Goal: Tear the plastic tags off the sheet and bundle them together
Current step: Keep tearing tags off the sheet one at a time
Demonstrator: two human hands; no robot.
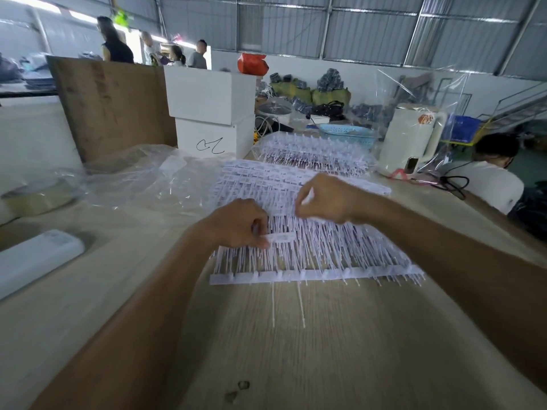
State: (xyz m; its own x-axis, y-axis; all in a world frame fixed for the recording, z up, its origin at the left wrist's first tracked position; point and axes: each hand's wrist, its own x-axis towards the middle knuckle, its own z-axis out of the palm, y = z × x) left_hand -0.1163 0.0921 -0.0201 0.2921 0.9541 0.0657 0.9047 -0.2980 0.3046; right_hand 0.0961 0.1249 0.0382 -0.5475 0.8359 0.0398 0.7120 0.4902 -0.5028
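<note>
Sheet of tags (313, 253) flat on worktop (296, 350), stems running 12-to-6. Left hand (239, 224) grip pinching one tag (279, 237), long axis 9-to-3. Right hand (325, 199) at 2 o'clock of it, grip pinching stems further up sheet. Left hand nearer; judged next pull toward 6.

Both bare forearms reach forward over the table. The left hand (239, 224) pinches with curled fingers; the right hand (325, 199) likewise, slightly farther ahead.
</note>
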